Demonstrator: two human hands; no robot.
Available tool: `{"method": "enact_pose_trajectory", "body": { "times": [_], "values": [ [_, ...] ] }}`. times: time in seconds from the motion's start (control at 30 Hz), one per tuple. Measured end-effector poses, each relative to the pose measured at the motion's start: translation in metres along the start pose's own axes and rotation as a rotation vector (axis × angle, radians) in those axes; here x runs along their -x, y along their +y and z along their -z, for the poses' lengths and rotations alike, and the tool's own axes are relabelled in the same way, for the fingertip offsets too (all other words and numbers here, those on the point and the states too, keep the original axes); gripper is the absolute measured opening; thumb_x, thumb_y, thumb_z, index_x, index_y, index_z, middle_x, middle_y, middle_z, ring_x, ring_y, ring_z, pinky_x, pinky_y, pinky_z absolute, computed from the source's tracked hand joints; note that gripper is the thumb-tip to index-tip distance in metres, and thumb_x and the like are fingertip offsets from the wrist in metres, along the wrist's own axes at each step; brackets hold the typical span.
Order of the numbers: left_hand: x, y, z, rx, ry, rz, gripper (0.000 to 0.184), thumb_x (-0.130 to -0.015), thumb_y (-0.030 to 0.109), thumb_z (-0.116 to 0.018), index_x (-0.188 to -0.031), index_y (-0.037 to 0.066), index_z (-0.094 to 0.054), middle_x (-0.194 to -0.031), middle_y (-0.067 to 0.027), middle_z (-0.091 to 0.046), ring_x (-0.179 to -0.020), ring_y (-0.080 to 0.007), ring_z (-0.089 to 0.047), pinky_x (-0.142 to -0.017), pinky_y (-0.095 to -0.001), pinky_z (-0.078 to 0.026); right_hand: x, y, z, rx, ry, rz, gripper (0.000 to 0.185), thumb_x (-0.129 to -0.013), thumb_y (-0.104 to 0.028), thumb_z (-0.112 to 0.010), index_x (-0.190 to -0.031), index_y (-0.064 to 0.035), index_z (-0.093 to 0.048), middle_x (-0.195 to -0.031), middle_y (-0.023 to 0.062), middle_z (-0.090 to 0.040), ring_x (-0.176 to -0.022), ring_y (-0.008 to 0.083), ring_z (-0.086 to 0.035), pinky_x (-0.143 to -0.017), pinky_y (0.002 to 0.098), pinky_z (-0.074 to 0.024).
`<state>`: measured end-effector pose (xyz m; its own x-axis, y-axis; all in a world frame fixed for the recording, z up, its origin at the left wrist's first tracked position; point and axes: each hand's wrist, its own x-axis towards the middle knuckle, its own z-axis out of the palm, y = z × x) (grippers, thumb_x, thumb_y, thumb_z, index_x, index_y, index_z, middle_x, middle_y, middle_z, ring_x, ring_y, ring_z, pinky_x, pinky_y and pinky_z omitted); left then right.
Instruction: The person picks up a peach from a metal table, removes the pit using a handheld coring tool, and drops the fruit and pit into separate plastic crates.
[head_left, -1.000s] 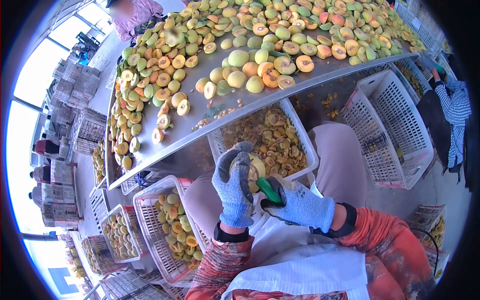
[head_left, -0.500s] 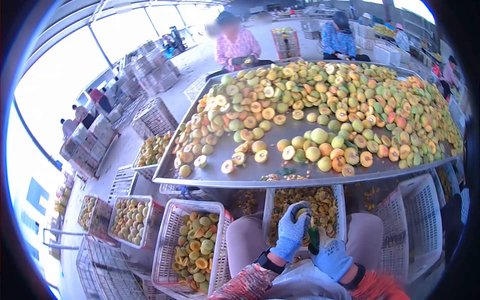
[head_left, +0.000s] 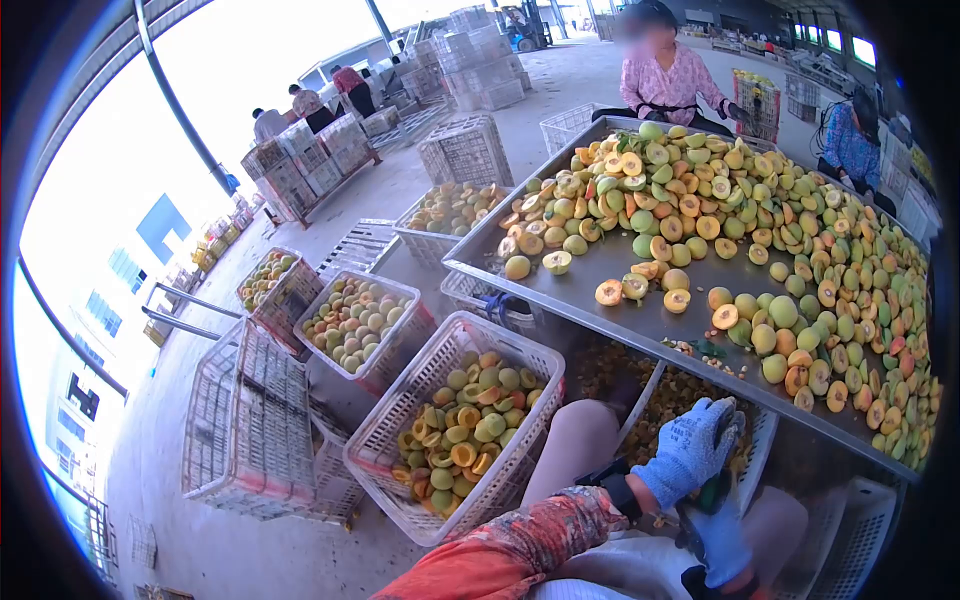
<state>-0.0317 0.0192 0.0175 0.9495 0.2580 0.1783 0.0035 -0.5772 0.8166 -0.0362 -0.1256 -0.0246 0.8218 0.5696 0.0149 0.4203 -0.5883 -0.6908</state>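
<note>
My left hand (head_left: 692, 448), in a blue-grey knit glove, is closed in front of my lap, above a crate of brown scraps (head_left: 765, 440). What its curled fingers hold is hidden. Just below it, my gloved right hand (head_left: 718, 535) is wrapped round a dark green handle (head_left: 712, 492). The two hands are close together. Beyond them, halved and whole yellow-green fruit (head_left: 783, 312) covers much of the metal table (head_left: 600, 300). To the left of my knee stands a white crate (head_left: 400, 440) of fruit halves.
More fruit crates (head_left: 385, 290) and stacked empty crates (head_left: 250, 420) stand at left. The table's raised metal edge (head_left: 640, 345) runs in front of my knees. Across it sits a person in pink (head_left: 670, 80); another in blue (head_left: 850, 140) is at right.
The view has swung left, bringing the left crates nearer the middle. A fruit visible in my left hand earlier is now hidden. My right hand still grips the green handle.
</note>
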Motion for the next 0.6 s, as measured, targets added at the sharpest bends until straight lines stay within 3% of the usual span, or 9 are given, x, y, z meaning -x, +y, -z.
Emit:
{"method": "enact_pose_trajectory", "body": {
  "times": [0.13,0.2,0.33,0.4,0.43,0.5,0.6],
  "values": [
    [-0.011,-0.017,-0.016,0.013,0.058,-0.003,0.032,-0.084,0.024,-0.053,-0.112,0.009,-0.051,-0.1,-0.0151,-0.055,-0.089,-0.0346,-0.057,-0.075,-0.0421,-0.046,-0.006,-0.022,0.021,-0.092,-0.054,-0.04,0.05,-0.075,-0.016,-0.063,-0.116,0.0024,-0.042,-0.101,0.0219,-0.055,-0.086,0.0355,-0.057,-0.065,0.0409,-0.0466],
    [-0.012,-0.014,-0.016,-0.002,0.123,-0.07,0.03,-0.084,0.026,-0.053,-0.109,0.009,-0.052,-0.097,-0.0165,-0.055,-0.085,-0.0353,-0.058,-0.071,-0.0435,-0.047,-0.004,-0.052,0.038,-0.434,-0.148,-0.277,0.051,-0.074,-0.015,-0.066,-0.116,0.0004,-0.042,-0.103,0.0176,-0.054,-0.09,0.0296,-0.057,-0.065,0.0375,-0.0478],
    [-0.012,-0.002,0.009,-0.039,0.049,-0.272,0.029,-0.083,0.027,-0.053,-0.107,0.01,-0.054,-0.097,-0.0158,-0.056,-0.085,-0.0348,-0.058,-0.072,-0.0431,-0.047,-0.002,-0.042,0.038,-0.747,-0.197,-0.278,0.051,-0.072,-0.012,-0.068,-0.115,-0.0032,-0.042,-0.1,0.0126,-0.053,-0.079,0.0228,-0.059,-0.059,0.0334,-0.05],
    [-0.02,-0.013,0.006,0.015,-0.064,-0.225,0.03,-0.081,0.022,-0.057,-0.108,0.008,-0.054,-0.097,-0.0124,-0.056,-0.086,-0.0346,-0.057,-0.074,-0.0401,-0.046,-0.004,-0.046,0.044,-0.967,-0.305,-0.473,0.047,-0.072,-0.008,-0.067,-0.113,-0.0072,-0.044,-0.092,0.008,-0.053,-0.065,0.0166,-0.059,-0.051,0.0285,-0.0498],
    [-0.027,-0.014,0.004,0.014,-0.066,-0.231,0.03,-0.081,0.022,-0.057,-0.108,0.008,-0.054,-0.097,-0.0124,-0.056,-0.086,-0.0346,-0.057,-0.074,-0.0401,-0.046,-0.005,-0.042,0.043,-0.968,-0.3,-0.47,0.047,-0.072,-0.008,-0.067,-0.113,-0.0072,-0.044,-0.092,0.008,-0.053,-0.065,0.0166,-0.059,-0.051,0.0285,-0.0498],
    [-0.038,-0.015,0.002,-0.075,-0.288,-0.029,0.029,-0.081,0.026,-0.057,-0.104,0.009,-0.056,-0.097,-0.0152,-0.056,-0.088,-0.0352,-0.057,-0.075,-0.0432,-0.046,-0.009,-0.028,0.039,-0.958,-0.32,-0.483,0.048,-0.073,-0.005,-0.069,-0.112,-0.0024,-0.042,-0.094,0.0074,-0.054,-0.057,0.0128,-0.057,-0.045,0.0234,-0.0474],
    [-0.038,-0.011,-0.004,-0.1,-0.203,0.019,0.034,-0.08,0.026,-0.059,-0.11,0.009,-0.053,-0.102,-0.0152,-0.055,-0.093,-0.0342,-0.056,-0.079,-0.0431,-0.045,-0.019,-0.017,0.041,-1.092,-0.319,-0.474,0.042,-0.073,-0.006,-0.069,-0.108,-0.0027,-0.046,-0.089,0.0059,-0.056,-0.058,0.0128,-0.057,-0.047,0.0234,-0.0474]
  ]
}}
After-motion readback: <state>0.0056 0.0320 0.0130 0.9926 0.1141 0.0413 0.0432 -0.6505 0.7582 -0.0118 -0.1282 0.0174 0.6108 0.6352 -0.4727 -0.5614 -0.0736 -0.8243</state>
